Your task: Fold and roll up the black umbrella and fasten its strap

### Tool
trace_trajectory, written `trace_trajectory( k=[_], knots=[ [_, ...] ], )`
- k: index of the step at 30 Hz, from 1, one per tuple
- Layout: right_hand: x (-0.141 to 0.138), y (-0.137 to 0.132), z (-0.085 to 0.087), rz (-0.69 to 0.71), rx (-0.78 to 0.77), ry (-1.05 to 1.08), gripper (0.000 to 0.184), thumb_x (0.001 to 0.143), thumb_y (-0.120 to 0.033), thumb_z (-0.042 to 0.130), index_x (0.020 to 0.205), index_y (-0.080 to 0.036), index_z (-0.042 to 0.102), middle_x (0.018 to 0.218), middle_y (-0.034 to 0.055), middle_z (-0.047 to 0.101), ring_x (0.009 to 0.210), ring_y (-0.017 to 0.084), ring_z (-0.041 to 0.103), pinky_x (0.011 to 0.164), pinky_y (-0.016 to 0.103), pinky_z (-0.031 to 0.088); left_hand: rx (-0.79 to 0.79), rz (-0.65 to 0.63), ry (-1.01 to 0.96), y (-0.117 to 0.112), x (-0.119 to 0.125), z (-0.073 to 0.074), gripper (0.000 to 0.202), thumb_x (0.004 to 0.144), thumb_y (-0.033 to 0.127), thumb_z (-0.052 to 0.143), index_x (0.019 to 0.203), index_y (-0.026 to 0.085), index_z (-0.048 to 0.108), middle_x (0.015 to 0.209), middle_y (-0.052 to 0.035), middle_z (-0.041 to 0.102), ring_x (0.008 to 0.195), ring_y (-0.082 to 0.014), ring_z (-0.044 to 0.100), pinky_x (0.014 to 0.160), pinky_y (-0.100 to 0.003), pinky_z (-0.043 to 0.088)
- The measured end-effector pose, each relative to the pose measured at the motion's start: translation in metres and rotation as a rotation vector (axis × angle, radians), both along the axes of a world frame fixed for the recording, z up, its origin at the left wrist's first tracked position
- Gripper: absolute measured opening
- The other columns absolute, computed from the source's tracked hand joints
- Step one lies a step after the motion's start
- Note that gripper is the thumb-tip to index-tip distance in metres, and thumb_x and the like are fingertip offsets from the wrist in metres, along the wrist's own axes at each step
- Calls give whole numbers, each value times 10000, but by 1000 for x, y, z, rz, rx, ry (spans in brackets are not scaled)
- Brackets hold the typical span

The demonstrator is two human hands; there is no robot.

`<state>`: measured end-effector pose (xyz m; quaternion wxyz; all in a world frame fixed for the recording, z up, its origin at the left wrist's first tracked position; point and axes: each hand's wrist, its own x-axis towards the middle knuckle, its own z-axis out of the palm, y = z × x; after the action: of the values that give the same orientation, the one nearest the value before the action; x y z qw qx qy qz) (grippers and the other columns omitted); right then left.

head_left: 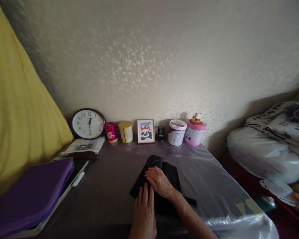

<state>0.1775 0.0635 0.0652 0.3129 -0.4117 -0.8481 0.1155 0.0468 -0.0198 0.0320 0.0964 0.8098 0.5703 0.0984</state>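
A piece of black cloth (pixel 173 174), partly folded over, lies on the table (pixel 107 192) in front of me. It looks like a garment, but its kind is hard to make out. My left hand (pixel 144 212) rests on its near left part with the fingers stretched forward. Just above and to the right, my right hand (pixel 159 182) lies flat across the middle of the cloth, its fingers pointing left. The fingertips of both hands are close together. A narrow black strip of the cloth sticks out to the right, past my right wrist.
Along the wall stand a clock (pixel 88 123), a pink can (pixel 111 132), a yellow-lidded can (pixel 126 132), a framed panda picture (pixel 146 131), a small black device (pixel 160 133) and two tubs (pixel 176 132). Purple folded fabric (pixel 35 192) lies left. White bags (pixel 266 152) are piled right.
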Motion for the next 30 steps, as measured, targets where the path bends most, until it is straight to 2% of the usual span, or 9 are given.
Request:
trace_trajectory(
  k=[3, 7, 12, 16, 20, 23, 26, 28, 30],
  knots=[
    [3, 19, -2, -38, -1, -47, 277, 918, -259, 396, 1051, -235, 639, 1098, 30, 657, 1188, 175, 461, 1052, 421, 234, 15, 8, -25, 1, 0, -2, 770, 694, 27, 369, 1409, 125, 98, 1487, -174, 114, 1361, -286, 144, 1059, -429, 276],
    [8, 43, -4, -73, 10, -94, 273, 911, -252, 405, 1039, -245, 646, 1086, 20, 664, 1183, 181, 462, 1051, 427, 212, -22, -4, -44, 3, 0, -6, 791, 693, 83, 416, 1408, 137, 84, 1488, -170, 107, 1360, -303, 134, 1060, -450, 263],
    [14, 69, -7, -154, 1, -108, 282, 903, -261, 399, 1008, -243, 660, 1065, 21, 670, 1163, 189, 467, 1040, 414, 227, -100, 10, -88, 4, 0, -1, 760, 724, 156, 419, 1406, 166, 84, 1492, -139, 71, 1363, -298, 101, 1064, -465, 248],
    [15, 84, -7, -200, -40, -121, 307, 908, -255, 371, 974, -234, 670, 1072, 18, 662, 1071, 176, 523, 953, 326, 344, -143, 20, -73, 4, 0, 9, 809, 681, 120, 423, 1406, 184, 69, 1490, -122, 54, 1361, -301, 88, 1055, -478, 262],
    [17, 93, -7, -313, -80, -173, 288, 909, -228, 377, 932, -233, 664, 1015, 24, 673, 988, 154, 569, 899, 268, 380, -199, 36, -4, 4, 4, 28, 793, 661, 66, 396, 1401, 136, 117, 1477, -156, 77, 1357, -301, 106, 1055, -469, 267],
    [22, 92, -4, -477, -80, -171, 304, 912, -204, 350, 918, -193, 654, 972, 90, 668, 975, 197, 571, 892, 332, 381, -208, 51, 28, 3, 7, 34, 849, 604, 35, 427, 1398, 119, 137, 1470, -175, 85, 1352, -323, 119, 1050, -482, 270],
    [22, 78, 1, -604, 2, -127, 304, 914, -225, 344, 992, -149, 628, 1086, 138, 623, 1052, 245, 525, 917, 401, 362, -165, 48, -6, 3, 7, 28, 854, 611, 25, 413, 1404, 146, 119, 1473, -163, 75, 1355, -314, 116, 1046, -486, 275],
    [18, 61, 3, -535, 80, -80, 293, 911, -252, 367, 1033, -157, 617, 1134, 115, 607, 1096, 236, 499, 946, 395, 354, -149, 38, -25, 2, 6, 22, 873, 604, 25, 423, 1406, 145, 100, 1475, -165, 59, 1357, -312, 107, 1048, -476, 274],
    [11, 44, 2, -331, 112, -60, 287, 910, -263, 374, 1021, -188, 628, 1097, 77, 633, 1108, 213, 501, 964, 378, 356, -146, 37, -26, 1, 6, 18, 922, 564, 18, 450, 1406, 137, 93, 1476, -169, 53, 1358, -317, 106, 1052, -467, 270]
  ],
)
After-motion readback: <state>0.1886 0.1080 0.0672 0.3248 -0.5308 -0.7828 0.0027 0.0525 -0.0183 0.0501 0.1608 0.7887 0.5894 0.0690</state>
